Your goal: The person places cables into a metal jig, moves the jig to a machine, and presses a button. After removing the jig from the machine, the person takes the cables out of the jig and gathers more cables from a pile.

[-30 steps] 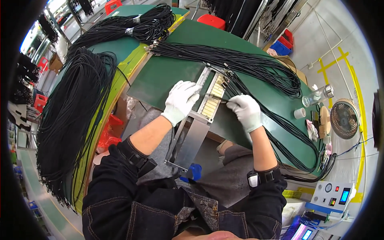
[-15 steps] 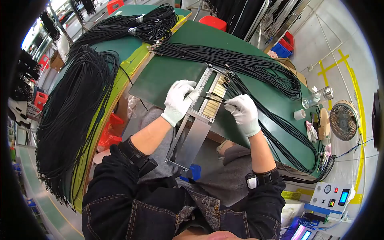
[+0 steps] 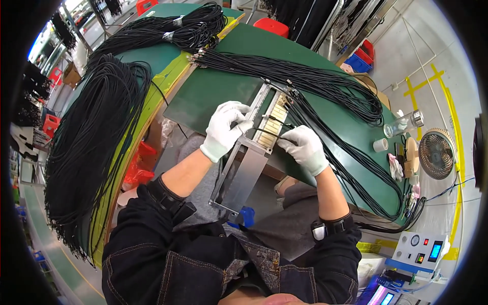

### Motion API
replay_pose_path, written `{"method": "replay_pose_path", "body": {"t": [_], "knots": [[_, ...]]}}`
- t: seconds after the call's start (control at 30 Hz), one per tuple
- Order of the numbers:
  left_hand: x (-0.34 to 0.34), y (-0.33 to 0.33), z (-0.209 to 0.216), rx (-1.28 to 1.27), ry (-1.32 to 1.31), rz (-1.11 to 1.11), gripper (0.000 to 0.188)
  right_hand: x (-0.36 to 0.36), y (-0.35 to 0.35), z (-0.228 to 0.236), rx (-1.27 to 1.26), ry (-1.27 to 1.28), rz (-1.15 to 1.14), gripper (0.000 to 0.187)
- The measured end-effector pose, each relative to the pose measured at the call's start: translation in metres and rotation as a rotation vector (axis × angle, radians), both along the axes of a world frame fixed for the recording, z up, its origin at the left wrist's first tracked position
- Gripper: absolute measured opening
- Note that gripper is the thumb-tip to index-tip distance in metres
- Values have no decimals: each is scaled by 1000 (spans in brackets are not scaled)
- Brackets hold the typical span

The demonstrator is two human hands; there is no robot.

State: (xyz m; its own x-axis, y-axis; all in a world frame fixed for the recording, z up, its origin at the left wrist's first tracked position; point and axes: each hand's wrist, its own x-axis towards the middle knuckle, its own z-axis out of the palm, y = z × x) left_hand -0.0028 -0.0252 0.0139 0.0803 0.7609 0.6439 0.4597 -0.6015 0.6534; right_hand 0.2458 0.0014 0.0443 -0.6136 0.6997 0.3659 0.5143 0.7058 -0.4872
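A short stretch of black cable runs between my two white-gloved hands, slanting down to the right. My left hand pinches its left end at the edge of a metal fixture. Thumb and fingers of my right hand are closed on the cable just right of the fixture. Under the cable, a row of cream-coloured slotted blocks fills the fixture's frame. Several black cable ends lie at the upper blocks, and their cables trail off to the right. What tips my fingers cover is hidden.
Long black cable bundles cross the green table. A large cable heap hangs over the yellow-edged table on the left. At the right stand a small fan, a glass bottle, a white roll and a control box.
Both hands have shifted slightly toward me, down along the blocks. The cable between them now lies lower across the fixture, and another cable end shows in the block above it.
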Motion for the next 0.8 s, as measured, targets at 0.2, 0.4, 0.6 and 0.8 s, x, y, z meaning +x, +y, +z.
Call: {"method": "replay_pose_path", "body": {"t": [0.2,0.4,0.6,0.8], "knots": [[1,1,4,76,212,140,13,-3,-5,-2,-12,-51,-71,7],[-4,6,-14,-50,90,216,8,0,-4,2,-25,-93,-105,6],[-5,4,-15,-50,95,200,8,1,-5,5,-17,-138,-76,6],[-4,2,-13,-159,86,151,12,0,-6,1,58,-102,-45,5]]}}
